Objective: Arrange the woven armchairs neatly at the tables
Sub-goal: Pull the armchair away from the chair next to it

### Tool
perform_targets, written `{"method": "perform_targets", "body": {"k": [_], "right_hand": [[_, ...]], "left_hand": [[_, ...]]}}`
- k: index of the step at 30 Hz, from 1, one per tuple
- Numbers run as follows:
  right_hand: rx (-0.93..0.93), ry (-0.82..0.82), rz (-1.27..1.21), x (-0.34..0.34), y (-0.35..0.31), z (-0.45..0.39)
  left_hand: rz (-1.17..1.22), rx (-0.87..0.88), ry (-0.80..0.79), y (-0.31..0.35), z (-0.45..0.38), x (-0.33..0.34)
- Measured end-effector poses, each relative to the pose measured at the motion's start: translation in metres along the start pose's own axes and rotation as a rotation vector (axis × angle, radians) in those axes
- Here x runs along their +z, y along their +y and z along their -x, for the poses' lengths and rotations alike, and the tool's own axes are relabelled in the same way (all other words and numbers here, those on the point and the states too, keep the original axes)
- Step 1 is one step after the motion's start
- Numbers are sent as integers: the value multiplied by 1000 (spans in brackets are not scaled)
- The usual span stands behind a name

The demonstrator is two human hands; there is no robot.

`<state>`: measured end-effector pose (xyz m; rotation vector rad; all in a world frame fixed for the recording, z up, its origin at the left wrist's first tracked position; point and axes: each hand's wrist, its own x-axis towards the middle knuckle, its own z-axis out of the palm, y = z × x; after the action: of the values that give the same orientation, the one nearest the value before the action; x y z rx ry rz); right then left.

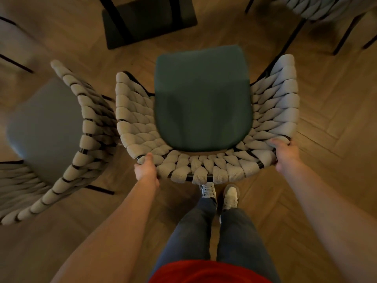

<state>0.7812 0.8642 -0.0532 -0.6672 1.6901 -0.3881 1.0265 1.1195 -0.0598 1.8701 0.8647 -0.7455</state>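
A woven armchair (271, 111) with grey-beige braided back and a dark green seat cushion stands right in front of me, seen from above. My left hand (145, 167) grips the back rim at its left corner. My right hand (285, 153) grips the rim at the right corner. The chair faces a black table base (149, 21) at the top of the view. A second woven armchair (81, 139) with a grey seat stands close on the left, almost touching the first.
Part of a third woven chair (318, 9) shows at the top right, with thin black legs. Another chair's legs and seat edge appear at the far left. The floor is herringbone wood. My feet stand just behind the chair back.
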Motion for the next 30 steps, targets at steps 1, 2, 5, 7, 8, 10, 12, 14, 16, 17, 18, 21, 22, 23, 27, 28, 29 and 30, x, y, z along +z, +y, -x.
{"method": "perform_targets", "body": {"k": [1, 2, 5, 7, 8, 10, 12, 14, 16, 17, 18, 21, 22, 23, 27, 28, 29, 30], "right_hand": [[-6, 8, 3, 0, 1, 0], [-17, 19, 15, 0, 3, -1], [-143, 81, 110, -1, 8, 5], [-415, 134, 296, -7, 12, 15], [-614, 127, 438, -11, 14, 24], [-973, 9, 734, -14, 20, 45], [-1135, -202, 1030, -13, 31, 61], [-1191, -392, 1293, -11, 46, 65], [-1204, -505, 1456, -11, 62, 64], [-1204, -520, 1503, -12, 68, 63], [-1199, -518, 1538, -13, 74, 63], [-1209, -483, 1614, -14, 82, 57], [-1224, -476, 1627, -14, 83, 56], [-1239, -473, 1633, -13, 84, 54], [-1258, -499, 1611, -12, 83, 48], [-1253, -506, 1611, -12, 82, 48], [-1247, -510, 1610, -12, 82, 48], [-1243, -513, 1602, -11, 81, 47]], "left_hand": [[-1, -1, -12, 0, 1, -1], [-9, -2, -29, 2, 3, -2], [-190, 82, -42, 3, 6, -11], [-485, 364, 28, -3, 11, -22], [-636, 583, 75, -7, 16, -28], [-919, 1022, 57, -17, 27, -34], [-1235, 1280, -127, -27, 32, -32], [-1498, 1379, -273, -37, 35, -24], [-1617, 1400, -363, -43, 38, -15], [-1645, 1411, -399, -46, 38, -10], [-1673, 1418, -428, -50, 38, -6], [-1725, 1417, -413, -59, 39, 2], [-1712, 1426, -385, -61, 38, 3], [-1698, 1436, -365, -63, 37, 4], [-1663, 1447, -365, -60, 37, 5], [-1654, 1451, -370, -60, 37, 4], [-1651, 1455, -375, -59, 37, 5], [-1653, 1451, -382, -59, 37, 6]]}}
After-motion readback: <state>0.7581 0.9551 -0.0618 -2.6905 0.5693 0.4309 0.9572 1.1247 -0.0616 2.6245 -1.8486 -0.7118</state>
